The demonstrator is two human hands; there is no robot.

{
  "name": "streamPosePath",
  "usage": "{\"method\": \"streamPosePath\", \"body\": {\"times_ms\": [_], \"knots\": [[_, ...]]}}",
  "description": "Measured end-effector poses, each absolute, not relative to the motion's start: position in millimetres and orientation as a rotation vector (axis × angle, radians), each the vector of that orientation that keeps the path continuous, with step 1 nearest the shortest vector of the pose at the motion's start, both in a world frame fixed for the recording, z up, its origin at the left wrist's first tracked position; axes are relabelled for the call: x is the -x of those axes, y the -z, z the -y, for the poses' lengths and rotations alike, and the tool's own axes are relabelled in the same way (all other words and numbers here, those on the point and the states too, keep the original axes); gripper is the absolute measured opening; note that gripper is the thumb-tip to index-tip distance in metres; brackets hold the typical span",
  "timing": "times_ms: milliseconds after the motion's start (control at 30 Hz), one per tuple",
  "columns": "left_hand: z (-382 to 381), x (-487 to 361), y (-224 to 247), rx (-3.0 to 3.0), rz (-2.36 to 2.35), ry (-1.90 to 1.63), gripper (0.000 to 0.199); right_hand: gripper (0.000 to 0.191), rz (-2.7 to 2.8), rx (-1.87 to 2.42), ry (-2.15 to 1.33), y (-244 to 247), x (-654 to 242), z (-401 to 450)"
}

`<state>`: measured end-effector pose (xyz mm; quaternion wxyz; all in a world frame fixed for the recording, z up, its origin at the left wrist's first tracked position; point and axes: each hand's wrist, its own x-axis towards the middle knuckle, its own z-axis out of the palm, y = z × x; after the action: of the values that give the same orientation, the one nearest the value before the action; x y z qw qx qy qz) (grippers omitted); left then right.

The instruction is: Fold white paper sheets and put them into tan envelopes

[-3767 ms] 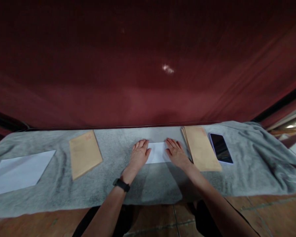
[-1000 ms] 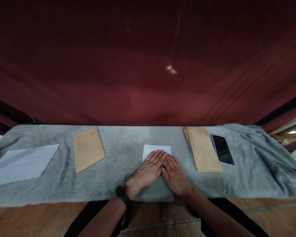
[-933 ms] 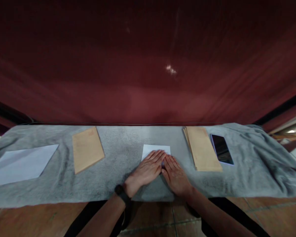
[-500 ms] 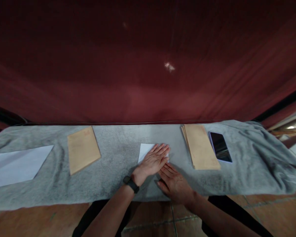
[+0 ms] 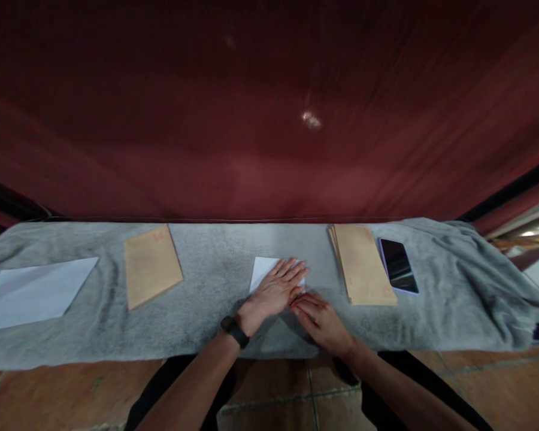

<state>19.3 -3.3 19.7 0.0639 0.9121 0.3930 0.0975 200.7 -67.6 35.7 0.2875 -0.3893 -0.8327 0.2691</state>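
Note:
A small white paper (image 5: 261, 271) lies on the grey cloth at the centre, largely covered by my left hand (image 5: 275, 291). That hand rests flat across it, fingers stretched toward the upper right, with a dark watch on the wrist. Just below and to the right, my right hand (image 5: 320, 319) has its fingers curled together at the paper's lower right corner, near the left thumb. Whatever is between those right fingertips is hidden.
One brown envelope (image 5: 153, 267) lies left of centre, and a white sheet (image 5: 36, 293) at the far left. On the right are a stack of brown envelopes (image 5: 365, 266) and a phone (image 5: 399, 266). A dark red surface (image 5: 251, 131) rises behind the grey cloth (image 5: 206, 299).
My right hand's fingers, stretched out before, have drawn together and bent at the paper's corner. My left hand stays flat on the paper. The view has shifted slightly.

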Motion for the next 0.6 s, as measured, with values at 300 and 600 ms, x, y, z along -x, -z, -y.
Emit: {"method": "streamPosePath", "body": {"times_ms": [300,600], "knots": [[27.1,-1.2,-28.3,-2.723,-1.008,-0.281,0.047,0.044,2.148,1.084,-0.708,-34.0,-205.1,66.0],[48.5,3.1,-32.6,-2.780,-0.961,-0.273,0.063,0.050,2.131,1.145,-0.753,-37.4,-195.9,26.0]]}}
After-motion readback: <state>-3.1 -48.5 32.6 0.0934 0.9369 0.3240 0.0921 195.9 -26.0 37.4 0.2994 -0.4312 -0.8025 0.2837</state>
